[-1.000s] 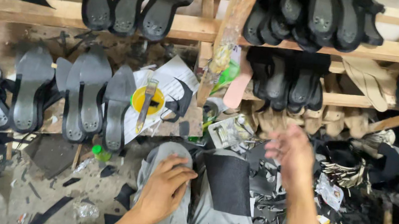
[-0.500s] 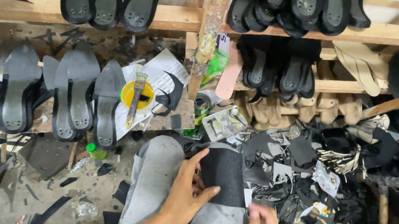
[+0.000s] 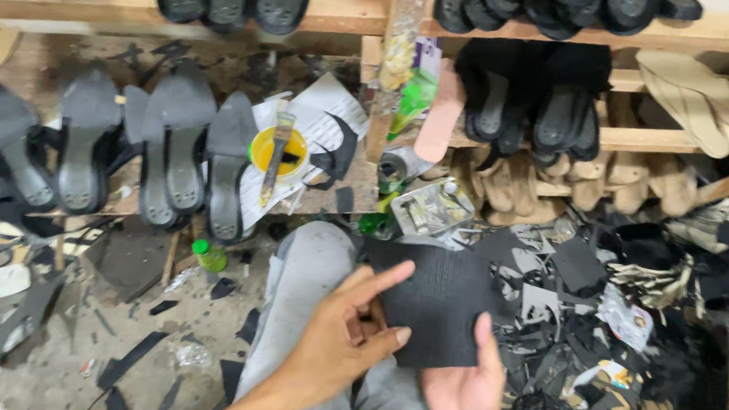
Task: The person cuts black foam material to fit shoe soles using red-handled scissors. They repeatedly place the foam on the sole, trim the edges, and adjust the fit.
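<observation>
Sheet [image 3: 441, 305] on lap, between both hands; glue tin [image 3: 278, 150] behind; scraps [image 3: 563, 305] right.

A flat, dark grey, ribbed rubber sheet [image 3: 436, 304], roughly rectangular, lies across the person's grey-trousered lap. It sits nearly level. Both hands pinch its near edge.

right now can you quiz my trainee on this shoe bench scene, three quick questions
1. True or false: both hands touch the black textured sheet.
2. What lies across the yellow glue pot? A) a brush B) a hammer C) scissors
3. Which way do the grey shoe soles by the pot face: bottoms up or bottoms down?

Key
1. True: the left hand pinches its left edge, and the right hand has its thumb on the lower right edge.
2. A, a brush rests across the rim.
3. Bottoms up.
</observation>
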`<state>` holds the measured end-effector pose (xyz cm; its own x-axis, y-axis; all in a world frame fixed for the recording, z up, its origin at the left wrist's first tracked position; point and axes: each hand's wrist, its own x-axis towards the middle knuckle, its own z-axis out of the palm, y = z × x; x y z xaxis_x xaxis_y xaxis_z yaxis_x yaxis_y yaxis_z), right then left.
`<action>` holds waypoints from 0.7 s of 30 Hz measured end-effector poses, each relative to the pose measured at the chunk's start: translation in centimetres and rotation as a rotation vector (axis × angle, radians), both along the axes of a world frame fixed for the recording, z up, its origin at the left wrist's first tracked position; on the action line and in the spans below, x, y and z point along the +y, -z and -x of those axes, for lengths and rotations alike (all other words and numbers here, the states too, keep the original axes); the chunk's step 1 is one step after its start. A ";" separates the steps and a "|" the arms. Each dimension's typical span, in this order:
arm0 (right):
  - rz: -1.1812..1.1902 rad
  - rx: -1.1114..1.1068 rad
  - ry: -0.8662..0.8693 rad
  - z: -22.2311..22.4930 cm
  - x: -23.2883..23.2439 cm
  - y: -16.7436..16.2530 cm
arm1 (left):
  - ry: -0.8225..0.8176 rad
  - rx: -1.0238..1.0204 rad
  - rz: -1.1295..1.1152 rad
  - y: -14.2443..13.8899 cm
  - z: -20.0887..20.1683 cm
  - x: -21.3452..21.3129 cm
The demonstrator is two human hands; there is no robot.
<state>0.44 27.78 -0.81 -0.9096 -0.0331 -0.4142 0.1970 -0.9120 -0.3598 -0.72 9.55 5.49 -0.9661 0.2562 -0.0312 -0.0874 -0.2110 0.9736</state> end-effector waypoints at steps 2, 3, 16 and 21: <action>-0.168 0.062 0.044 0.6 0.5 -0.1 | -0.012 0.017 0.014 0.1 0.2 -1.5; -0.233 0.134 0.067 0.7 0.5 0.1 | -0.025 0.023 0.019 0.3 0.3 -2.3; -0.348 0.245 0.103 2.2 1.2 9.3 | -0.131 0.002 0.109 6.8 1.6 -8.9; -0.566 0.396 0.221 4.6 2.3 13.0 | -0.479 0.215 0.434 9.2 3.7 -14.9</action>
